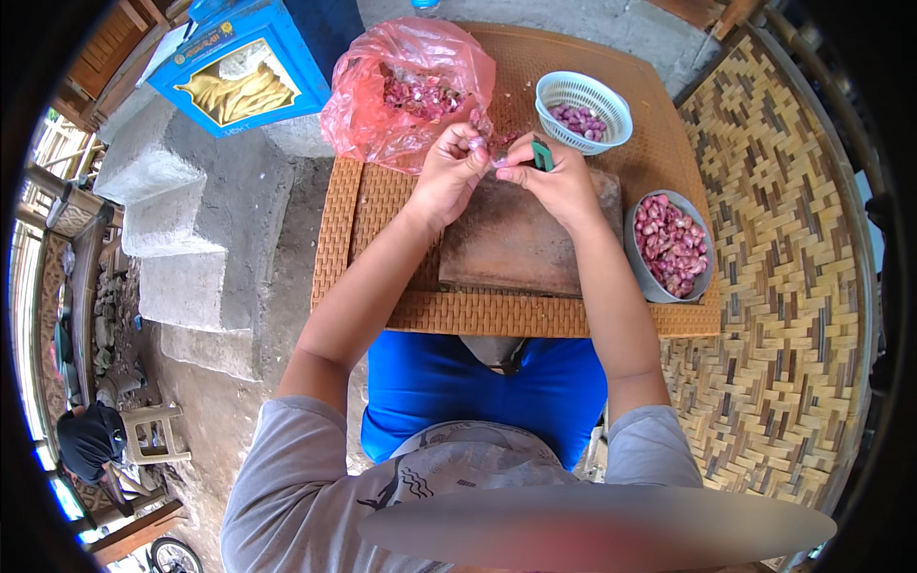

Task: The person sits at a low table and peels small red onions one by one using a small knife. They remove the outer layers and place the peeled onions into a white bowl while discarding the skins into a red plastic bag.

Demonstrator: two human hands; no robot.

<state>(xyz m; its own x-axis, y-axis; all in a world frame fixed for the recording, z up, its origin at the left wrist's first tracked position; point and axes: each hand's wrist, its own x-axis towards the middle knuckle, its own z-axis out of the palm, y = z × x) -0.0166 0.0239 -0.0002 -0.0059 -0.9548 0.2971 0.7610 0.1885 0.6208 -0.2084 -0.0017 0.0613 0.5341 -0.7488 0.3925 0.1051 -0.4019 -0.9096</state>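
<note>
Above the far end of a wooden cutting board (516,243), my left hand (450,175) pinches a small shallot (476,144) between thumb and fingers. My right hand (562,183) is close beside it, its thumb and forefinger meeting at bits of skin near the shallot. A green-handled tool (542,155), probably a small knife, is tucked in that hand; its blade is not clearly visible. Just beyond the left hand, a red plastic bag (351,100) lies open with shallot peelings (423,97) inside. Peeled shallots (579,122) sit in a pale blue plastic basket (617,107) behind the right hand.
A grey bowl (637,265) of unpeeled shallots (672,243) stands at the right edge of the woven-pattern table (444,313). A woven bamboo panel (781,286) rises on the right. Concrete steps (179,222) and a blue box (236,79) are left. Farther off, a person (92,440) sits near a plastic stool (154,433).
</note>
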